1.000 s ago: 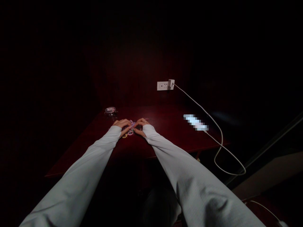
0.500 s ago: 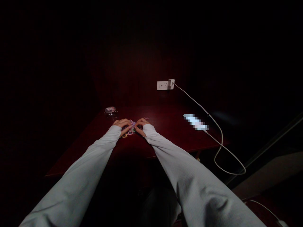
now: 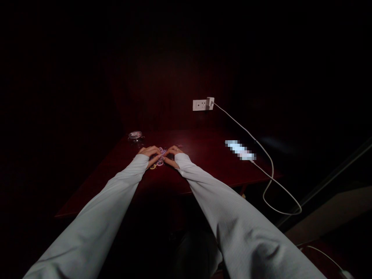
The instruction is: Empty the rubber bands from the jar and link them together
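Observation:
On the dark red table (image 3: 203, 166), a small pile of coloured loops that look like hair ties (image 3: 153, 167) lies between and under my hands; yellow and purple ones show. My left hand (image 3: 151, 152) comes in from the left, its thumb and fingers pinched at a purple hair tie (image 3: 161, 153). From the right, my right hand (image 3: 173, 152) meets it, with thumb and fingertips closed at the same purple loop. The fingertips nearly touch, and the exact grip is too small to make out. Grey sleeves cover both arms.
A round clear container (image 3: 135, 135) stands at the back left. To the right lies a blurred-out bright phone-like device (image 3: 240, 150) with a white cable (image 3: 272, 162) running to a charger (image 3: 210, 103) in the wall socket (image 3: 199, 105). The cable hangs past the table's edge.
My right fingertips have shifted slightly left, closer to my left fingertips, and now hide the green bits that showed there. The left hand stays about where it was.

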{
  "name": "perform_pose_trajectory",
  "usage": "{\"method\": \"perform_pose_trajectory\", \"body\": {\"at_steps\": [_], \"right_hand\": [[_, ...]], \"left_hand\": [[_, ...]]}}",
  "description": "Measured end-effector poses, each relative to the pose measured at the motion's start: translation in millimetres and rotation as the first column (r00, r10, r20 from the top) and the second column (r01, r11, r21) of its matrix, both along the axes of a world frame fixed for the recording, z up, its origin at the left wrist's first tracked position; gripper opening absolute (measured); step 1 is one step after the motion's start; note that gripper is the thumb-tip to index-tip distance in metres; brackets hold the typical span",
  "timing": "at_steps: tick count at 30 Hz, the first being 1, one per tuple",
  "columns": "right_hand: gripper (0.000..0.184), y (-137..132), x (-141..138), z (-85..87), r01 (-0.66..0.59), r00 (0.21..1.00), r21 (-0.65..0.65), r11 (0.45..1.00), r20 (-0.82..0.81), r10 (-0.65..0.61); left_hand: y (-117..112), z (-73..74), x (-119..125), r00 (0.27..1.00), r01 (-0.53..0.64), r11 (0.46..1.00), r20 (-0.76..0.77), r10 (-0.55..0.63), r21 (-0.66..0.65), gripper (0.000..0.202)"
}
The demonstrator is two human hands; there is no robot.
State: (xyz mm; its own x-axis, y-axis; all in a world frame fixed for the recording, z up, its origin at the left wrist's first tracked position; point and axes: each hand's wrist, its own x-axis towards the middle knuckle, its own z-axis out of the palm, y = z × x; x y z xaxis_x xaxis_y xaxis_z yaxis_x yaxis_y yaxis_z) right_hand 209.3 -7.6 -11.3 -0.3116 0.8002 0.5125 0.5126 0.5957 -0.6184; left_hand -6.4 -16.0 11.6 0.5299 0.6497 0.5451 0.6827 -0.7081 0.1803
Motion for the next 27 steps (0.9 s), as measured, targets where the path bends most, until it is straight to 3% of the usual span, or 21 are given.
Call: {"method": "perform_pose_trajectory", "body": {"at_steps": [4,13,27], "right_hand": [[0.012,4.3,-2.8,-4.7,-0.009,1.000,-0.019,1.000,-0.011,0.009],[0.001,2.9,3.6,-0.5,-0.059,0.998,0.013,0.998,-0.031,0.060],[0.002,2.3,3.4,-3.1,-0.085,0.995,0.016,0.996,-0.055,0.086]], "left_hand": [[-0.8,1.0,1.0,1.000,0.011,1.000,0.010,-0.010,-0.011,0.031],[0.0,-0.8,0.5,1.000,0.005,1.000,0.020,-0.005,-0.006,0.028],[-1.7,1.0,1.2,1.000,-0.015,1.000,-0.013,0.015,0.002,0.013]]}}
